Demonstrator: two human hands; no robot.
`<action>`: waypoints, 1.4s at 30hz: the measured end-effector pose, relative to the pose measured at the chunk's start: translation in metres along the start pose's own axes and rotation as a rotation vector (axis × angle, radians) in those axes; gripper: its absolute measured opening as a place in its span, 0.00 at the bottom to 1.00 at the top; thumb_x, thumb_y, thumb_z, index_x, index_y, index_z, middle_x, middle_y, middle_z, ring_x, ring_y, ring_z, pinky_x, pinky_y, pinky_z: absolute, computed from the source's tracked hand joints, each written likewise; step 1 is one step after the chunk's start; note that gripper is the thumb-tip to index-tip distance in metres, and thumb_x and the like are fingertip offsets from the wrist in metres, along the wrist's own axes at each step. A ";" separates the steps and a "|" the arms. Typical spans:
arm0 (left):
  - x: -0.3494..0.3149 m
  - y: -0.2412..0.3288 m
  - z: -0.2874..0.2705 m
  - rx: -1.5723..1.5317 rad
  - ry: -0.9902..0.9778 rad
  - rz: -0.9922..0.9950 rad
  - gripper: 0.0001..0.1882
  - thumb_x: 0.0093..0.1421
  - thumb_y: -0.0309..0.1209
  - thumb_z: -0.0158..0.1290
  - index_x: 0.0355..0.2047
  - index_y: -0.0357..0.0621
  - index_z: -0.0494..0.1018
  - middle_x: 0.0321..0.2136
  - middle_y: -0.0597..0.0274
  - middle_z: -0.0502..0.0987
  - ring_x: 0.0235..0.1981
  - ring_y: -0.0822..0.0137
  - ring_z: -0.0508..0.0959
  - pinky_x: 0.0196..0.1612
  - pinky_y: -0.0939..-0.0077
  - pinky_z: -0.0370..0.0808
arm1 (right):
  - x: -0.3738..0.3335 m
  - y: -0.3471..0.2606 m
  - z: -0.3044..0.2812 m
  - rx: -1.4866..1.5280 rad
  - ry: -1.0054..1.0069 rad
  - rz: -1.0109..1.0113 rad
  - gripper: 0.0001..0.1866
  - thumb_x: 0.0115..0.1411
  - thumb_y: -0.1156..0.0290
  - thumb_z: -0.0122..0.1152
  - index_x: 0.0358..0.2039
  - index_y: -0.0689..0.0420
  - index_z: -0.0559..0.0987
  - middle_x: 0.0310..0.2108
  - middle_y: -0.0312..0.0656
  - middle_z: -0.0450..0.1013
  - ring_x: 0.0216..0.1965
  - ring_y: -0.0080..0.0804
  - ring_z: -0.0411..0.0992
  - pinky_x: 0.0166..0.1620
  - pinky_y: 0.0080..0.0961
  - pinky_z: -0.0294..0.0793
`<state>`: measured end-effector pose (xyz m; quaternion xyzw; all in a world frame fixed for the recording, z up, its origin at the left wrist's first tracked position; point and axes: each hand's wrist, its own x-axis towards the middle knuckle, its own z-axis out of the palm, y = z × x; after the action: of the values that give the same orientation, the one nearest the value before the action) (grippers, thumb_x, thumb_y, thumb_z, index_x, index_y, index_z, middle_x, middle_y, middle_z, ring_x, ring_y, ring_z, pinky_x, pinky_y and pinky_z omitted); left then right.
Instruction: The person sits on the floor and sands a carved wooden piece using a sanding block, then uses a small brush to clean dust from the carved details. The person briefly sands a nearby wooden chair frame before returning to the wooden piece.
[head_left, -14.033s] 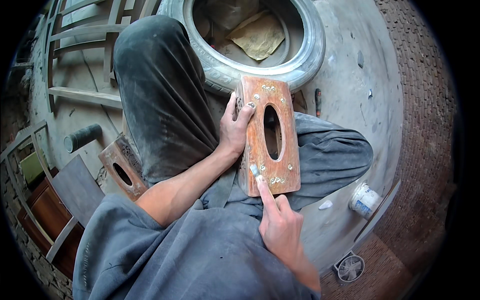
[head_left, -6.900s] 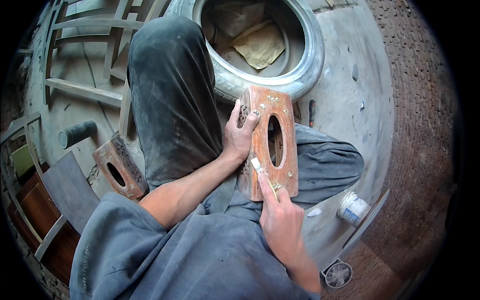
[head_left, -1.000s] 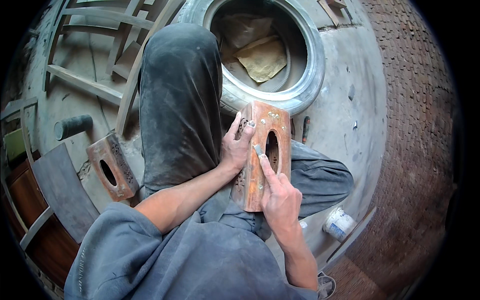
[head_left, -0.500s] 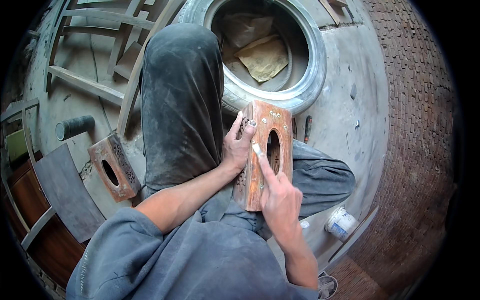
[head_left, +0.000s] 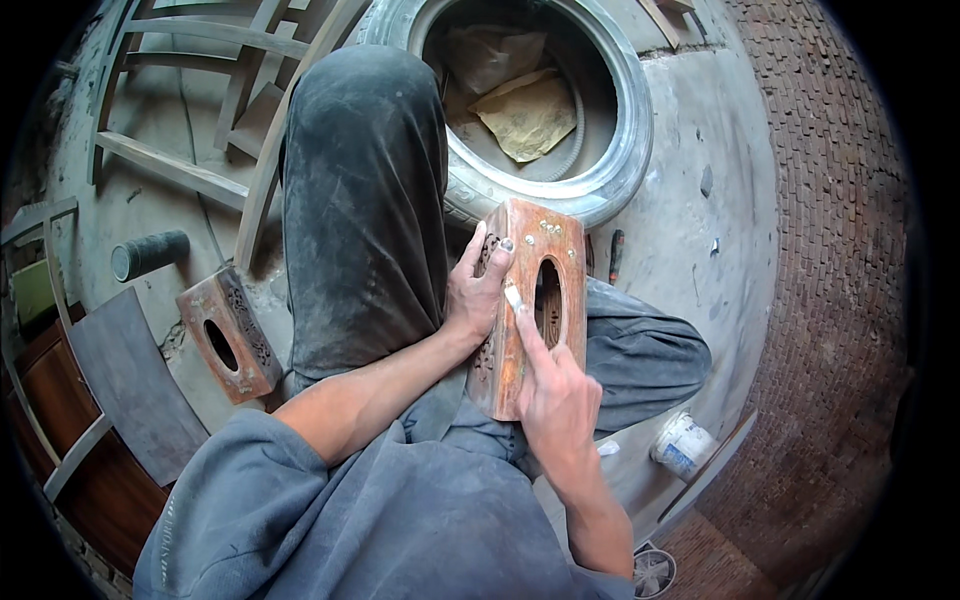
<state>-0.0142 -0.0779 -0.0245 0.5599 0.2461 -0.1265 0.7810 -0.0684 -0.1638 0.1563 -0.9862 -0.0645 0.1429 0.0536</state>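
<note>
A reddish-brown wooden tissue box cover [head_left: 524,240] with an oval slot and carved openwork sides rests on my lap, its slotted face up. My left hand [head_left: 474,294] is closed around its left side, the thumb on the upper edge. In my right hand [head_left: 560,392] is a small tool with a flat pale tip [head_left: 513,297]; the fingers hide most of it. The forefinger stretches along it, and its tip touches the face just left of the slot. Pale filler-like spots [head_left: 549,228] dot the face near its far end.
A second tissue box cover [head_left: 203,293] stands at left, near a dark cylinder [head_left: 150,255] and a curved grey board [head_left: 140,385]. Wooden chair frames [head_left: 175,178] lie upper left. A dusty tyre [head_left: 630,150] holds folded sandpaper-like sheets. At right are an orange-and-black handled tool [head_left: 616,256] and white tub [head_left: 684,445].
Almost nothing differs. My right hand and forearm have shifted very slightly left, with the tool tip still beside the slot. My left hand keeps its hold on the tissue box cover.
</note>
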 end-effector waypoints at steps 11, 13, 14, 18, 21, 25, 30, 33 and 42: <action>-0.004 0.008 0.002 -0.064 -0.012 -0.007 0.50 0.68 0.58 0.59 0.77 0.33 0.59 0.69 0.40 0.72 0.69 0.58 0.73 0.71 0.67 0.66 | -0.006 -0.001 0.001 0.009 0.004 -0.021 0.37 0.59 0.79 0.62 0.71 0.43 0.76 0.26 0.47 0.69 0.22 0.49 0.77 0.28 0.45 0.78; -0.004 0.007 0.002 -0.077 -0.015 0.005 0.50 0.69 0.58 0.59 0.76 0.32 0.59 0.69 0.40 0.72 0.69 0.58 0.72 0.72 0.67 0.66 | -0.004 -0.002 -0.001 0.009 0.002 -0.019 0.37 0.59 0.79 0.63 0.71 0.43 0.76 0.27 0.47 0.70 0.22 0.49 0.77 0.28 0.45 0.78; -0.003 0.007 0.002 -0.064 -0.015 0.007 0.50 0.69 0.58 0.58 0.76 0.31 0.58 0.69 0.40 0.72 0.69 0.58 0.72 0.72 0.67 0.66 | -0.003 -0.003 -0.003 0.004 -0.003 -0.015 0.37 0.59 0.79 0.62 0.71 0.43 0.76 0.27 0.47 0.70 0.22 0.49 0.78 0.28 0.45 0.78; -0.005 0.010 0.002 -0.075 -0.014 0.004 0.50 0.69 0.57 0.58 0.76 0.31 0.59 0.69 0.41 0.72 0.69 0.58 0.72 0.72 0.67 0.66 | -0.010 -0.002 -0.003 0.016 0.007 -0.021 0.38 0.59 0.79 0.63 0.71 0.43 0.76 0.28 0.48 0.71 0.23 0.50 0.78 0.28 0.46 0.78; -0.004 0.008 0.003 -0.082 -0.027 0.002 0.49 0.69 0.57 0.58 0.76 0.31 0.59 0.69 0.41 0.73 0.69 0.59 0.72 0.71 0.68 0.66 | 0.005 -0.001 -0.005 -0.020 -0.032 -0.004 0.38 0.59 0.79 0.63 0.71 0.43 0.76 0.28 0.48 0.71 0.23 0.50 0.78 0.28 0.47 0.78; -0.003 0.005 0.002 -0.055 -0.009 0.011 0.50 0.69 0.58 0.59 0.76 0.32 0.60 0.68 0.41 0.73 0.69 0.59 0.73 0.71 0.68 0.67 | -0.008 -0.004 -0.007 0.005 -0.038 -0.015 0.38 0.58 0.79 0.62 0.71 0.44 0.76 0.27 0.49 0.70 0.23 0.52 0.78 0.29 0.47 0.78; -0.002 0.005 0.003 -0.051 -0.005 -0.005 0.50 0.68 0.59 0.59 0.76 0.34 0.60 0.68 0.42 0.74 0.68 0.59 0.74 0.71 0.68 0.67 | -0.007 0.000 -0.007 0.023 -0.036 -0.001 0.39 0.58 0.80 0.62 0.72 0.44 0.75 0.27 0.49 0.70 0.23 0.52 0.77 0.29 0.48 0.78; -0.003 0.006 0.003 -0.053 -0.001 0.006 0.50 0.68 0.59 0.59 0.76 0.34 0.61 0.68 0.42 0.74 0.68 0.59 0.74 0.70 0.69 0.67 | -0.008 -0.001 -0.006 0.040 -0.007 0.003 0.39 0.58 0.80 0.62 0.71 0.43 0.76 0.27 0.49 0.70 0.23 0.52 0.77 0.29 0.48 0.78; -0.001 0.001 0.004 -0.112 -0.025 -0.028 0.50 0.68 0.59 0.59 0.77 0.34 0.60 0.68 0.42 0.74 0.68 0.60 0.74 0.70 0.68 0.67 | 0.000 -0.001 -0.006 0.018 -0.035 0.001 0.38 0.60 0.78 0.62 0.72 0.43 0.75 0.27 0.49 0.71 0.23 0.52 0.78 0.29 0.47 0.79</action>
<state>-0.0139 -0.0815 -0.0218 0.5102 0.2509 -0.1306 0.8122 -0.0673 -0.1630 0.1624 -0.9830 -0.0635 0.1608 0.0611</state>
